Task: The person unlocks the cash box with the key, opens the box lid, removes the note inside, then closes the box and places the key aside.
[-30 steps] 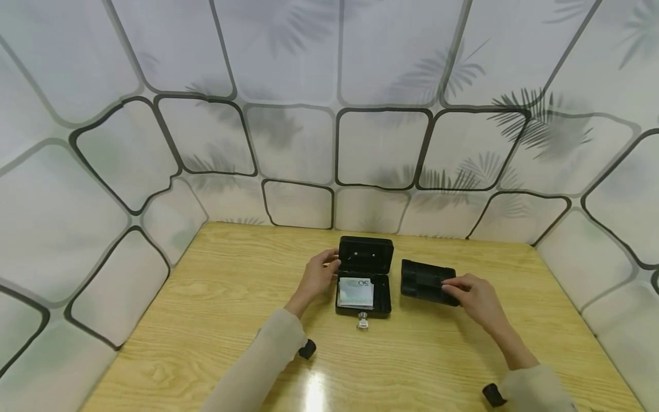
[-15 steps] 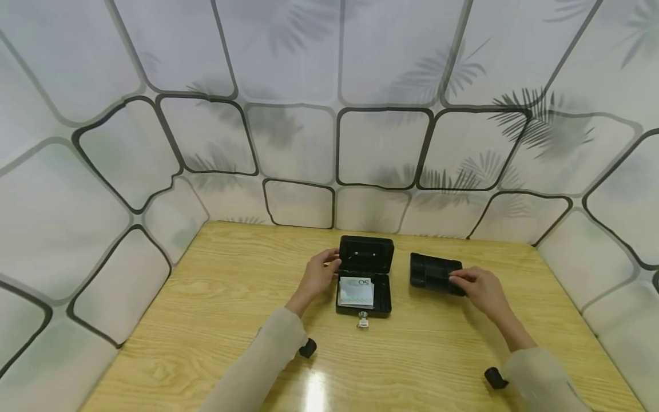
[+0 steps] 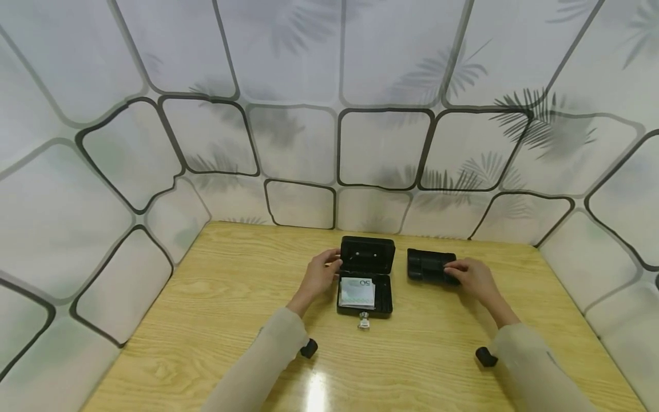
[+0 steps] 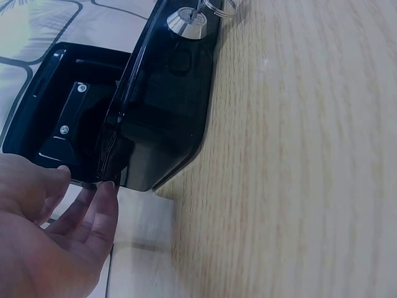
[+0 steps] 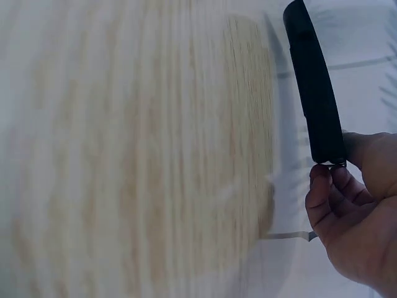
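A black cash box stands on the table with its lid raised, folded banknotes lying in its left part. At its front, a silver lock bears a key on a ring. My left hand holds the box's left side near the hinge, thumb at the lid's edge and fingertips at the corner. To the right of the box, my right hand pinches the corner of a black coin tray. In the right wrist view the tray appears edge-on, apart from the tabletop.
The wooden table extends around the box. A patterned curtain closes off its back and both sides. A black camera sits at the left wrist and another at the right wrist.
The right hand has carried the coin tray first to the right, then slightly back left and farther toward the curtain. The left hand and the cash box have stayed put.
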`<control>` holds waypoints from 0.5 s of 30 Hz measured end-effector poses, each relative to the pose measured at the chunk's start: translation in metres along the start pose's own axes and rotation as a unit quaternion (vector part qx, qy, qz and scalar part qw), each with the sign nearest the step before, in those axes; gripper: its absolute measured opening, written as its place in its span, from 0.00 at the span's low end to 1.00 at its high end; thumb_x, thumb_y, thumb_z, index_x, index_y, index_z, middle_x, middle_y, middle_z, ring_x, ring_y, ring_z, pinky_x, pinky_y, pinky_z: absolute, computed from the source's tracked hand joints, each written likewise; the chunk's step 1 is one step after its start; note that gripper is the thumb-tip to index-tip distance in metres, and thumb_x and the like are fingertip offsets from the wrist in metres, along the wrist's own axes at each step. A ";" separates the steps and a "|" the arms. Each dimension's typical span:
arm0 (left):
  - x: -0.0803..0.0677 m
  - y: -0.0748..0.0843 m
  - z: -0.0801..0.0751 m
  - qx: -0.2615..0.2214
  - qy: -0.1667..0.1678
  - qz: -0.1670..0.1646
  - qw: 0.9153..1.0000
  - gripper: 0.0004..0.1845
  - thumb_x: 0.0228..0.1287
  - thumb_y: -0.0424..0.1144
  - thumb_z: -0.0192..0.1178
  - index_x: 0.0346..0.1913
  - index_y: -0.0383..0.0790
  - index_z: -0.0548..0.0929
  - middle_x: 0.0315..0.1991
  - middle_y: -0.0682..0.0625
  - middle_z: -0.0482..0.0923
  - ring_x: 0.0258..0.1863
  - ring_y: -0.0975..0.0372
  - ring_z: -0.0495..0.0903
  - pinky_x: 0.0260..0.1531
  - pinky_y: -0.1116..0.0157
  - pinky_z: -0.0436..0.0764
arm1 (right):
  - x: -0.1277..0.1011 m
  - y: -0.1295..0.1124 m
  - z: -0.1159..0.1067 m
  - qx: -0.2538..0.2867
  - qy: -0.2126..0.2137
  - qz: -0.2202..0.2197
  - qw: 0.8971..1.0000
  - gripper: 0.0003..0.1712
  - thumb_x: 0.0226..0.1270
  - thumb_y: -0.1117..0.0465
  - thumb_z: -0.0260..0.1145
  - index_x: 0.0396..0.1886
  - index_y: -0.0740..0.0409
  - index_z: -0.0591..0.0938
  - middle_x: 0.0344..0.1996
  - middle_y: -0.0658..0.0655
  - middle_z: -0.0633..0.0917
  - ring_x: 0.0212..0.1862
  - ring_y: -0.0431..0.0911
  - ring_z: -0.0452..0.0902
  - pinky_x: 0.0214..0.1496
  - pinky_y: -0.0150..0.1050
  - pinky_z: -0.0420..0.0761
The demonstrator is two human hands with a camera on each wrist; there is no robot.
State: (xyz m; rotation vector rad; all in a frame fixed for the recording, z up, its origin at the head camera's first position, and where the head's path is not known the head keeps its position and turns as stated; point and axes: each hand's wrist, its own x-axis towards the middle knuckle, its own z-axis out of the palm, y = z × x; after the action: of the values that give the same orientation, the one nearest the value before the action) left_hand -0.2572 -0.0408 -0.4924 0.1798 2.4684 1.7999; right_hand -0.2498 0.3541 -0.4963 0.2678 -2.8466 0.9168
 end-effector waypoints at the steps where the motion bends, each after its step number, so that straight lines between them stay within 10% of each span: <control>1: 0.000 0.000 0.000 -0.001 0.000 0.000 1.000 0.19 0.80 0.32 0.54 0.69 0.34 0.77 0.61 0.35 0.79 0.48 0.50 0.85 0.44 0.60 0.89 | 0.002 0.001 0.001 0.003 0.000 0.002 1.000 0.13 0.73 0.60 0.69 0.47 0.68 0.89 0.47 0.71 0.85 0.48 0.65 0.81 0.48 0.62 0.81; 15: 0.001 -0.002 0.001 -0.003 0.003 0.003 1.000 0.19 0.80 0.31 0.54 0.68 0.33 0.77 0.61 0.34 0.79 0.49 0.49 0.85 0.44 0.60 0.89 | 0.011 0.007 0.011 0.001 -0.008 -0.008 1.000 0.12 0.74 0.61 0.69 0.46 0.68 0.89 0.48 0.73 0.85 0.51 0.69 0.80 0.53 0.66 0.79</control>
State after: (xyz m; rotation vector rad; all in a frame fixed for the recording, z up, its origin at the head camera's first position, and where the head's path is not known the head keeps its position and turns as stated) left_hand -0.2581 -0.0407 -0.4941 0.1817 2.4686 1.8141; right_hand -0.2629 0.3519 -0.5072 0.2987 -2.8532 0.9179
